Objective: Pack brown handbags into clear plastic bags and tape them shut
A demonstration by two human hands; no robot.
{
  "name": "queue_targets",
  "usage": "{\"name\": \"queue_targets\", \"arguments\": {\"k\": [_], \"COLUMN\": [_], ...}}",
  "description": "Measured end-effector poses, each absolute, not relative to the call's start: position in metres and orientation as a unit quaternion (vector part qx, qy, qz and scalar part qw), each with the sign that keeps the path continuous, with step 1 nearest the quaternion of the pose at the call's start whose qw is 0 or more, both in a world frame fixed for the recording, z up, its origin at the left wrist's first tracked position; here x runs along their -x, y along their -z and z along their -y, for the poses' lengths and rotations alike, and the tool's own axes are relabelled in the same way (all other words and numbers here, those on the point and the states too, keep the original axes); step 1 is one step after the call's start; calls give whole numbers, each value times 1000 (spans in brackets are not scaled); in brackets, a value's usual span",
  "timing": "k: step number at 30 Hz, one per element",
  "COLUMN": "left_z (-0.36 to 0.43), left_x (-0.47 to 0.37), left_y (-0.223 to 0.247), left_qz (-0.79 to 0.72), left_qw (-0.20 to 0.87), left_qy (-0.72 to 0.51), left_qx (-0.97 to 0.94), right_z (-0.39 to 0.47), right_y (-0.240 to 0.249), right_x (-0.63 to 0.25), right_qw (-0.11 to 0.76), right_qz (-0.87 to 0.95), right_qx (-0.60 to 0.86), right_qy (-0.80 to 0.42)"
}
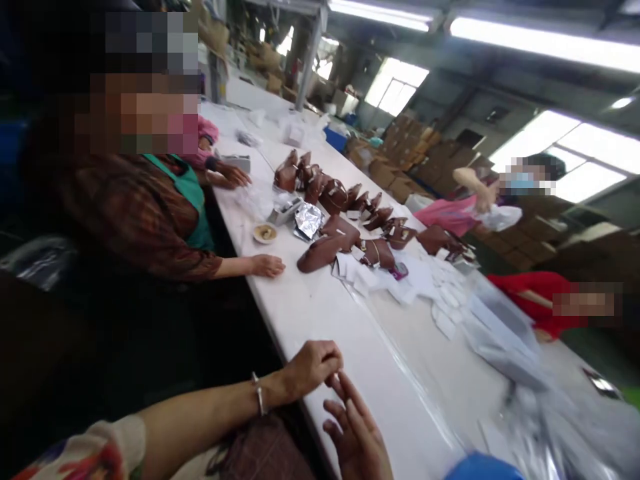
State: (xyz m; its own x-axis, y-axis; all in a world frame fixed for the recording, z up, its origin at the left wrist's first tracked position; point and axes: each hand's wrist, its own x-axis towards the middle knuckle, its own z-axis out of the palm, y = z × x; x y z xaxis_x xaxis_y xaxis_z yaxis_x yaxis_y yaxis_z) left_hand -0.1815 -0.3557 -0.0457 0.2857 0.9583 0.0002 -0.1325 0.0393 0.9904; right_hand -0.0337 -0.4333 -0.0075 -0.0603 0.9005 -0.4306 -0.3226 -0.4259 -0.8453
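My left hand (314, 368), with a bracelet on its wrist, is above the near edge of the white table (320, 320). Its fingers are curled together, and what they hold, if anything, is hidden. Just below it, my right hand (357, 430) is raised with its fingers stretched and apart, holding nothing visible. The tips of both hands meet or nearly meet. Farther up the table stand several brown leather-look bags (333, 240) with tags. A crumpled silver foil packet (309, 221) and a small dish (265, 233) are beside them.
At the left, a co-worker in a green apron (193, 203) rests a hand (267, 265) on the table. Another person in red (540, 300) is across it. White papers (445, 293) and clear plastic bags (565, 427) lie rightward. Cardboard boxes (405, 143) are stacked behind.
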Motion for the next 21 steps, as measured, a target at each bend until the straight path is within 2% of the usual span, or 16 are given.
{"name": "queue_targets", "arguments": {"k": [4,9,15,21], "left_z": [336,335,327,317], "left_x": [187,181,186,228], "left_y": [29,29,45,101], "left_qz": [-379,-375,-437,-518], "left_qw": [696,716,670,602], "left_qy": [-443,-401,-309,-265], "left_qx": [-419,-432,-515,-547], "right_z": [421,427,437,446], "right_y": [1,-3,16,48], "right_x": [45,50,35,19], "right_qw": [497,525,568,549], "right_qz": [211,178,135,116], "right_qx": [486,478,547,627], "right_qy": [-687,-681,-600,-541]}}
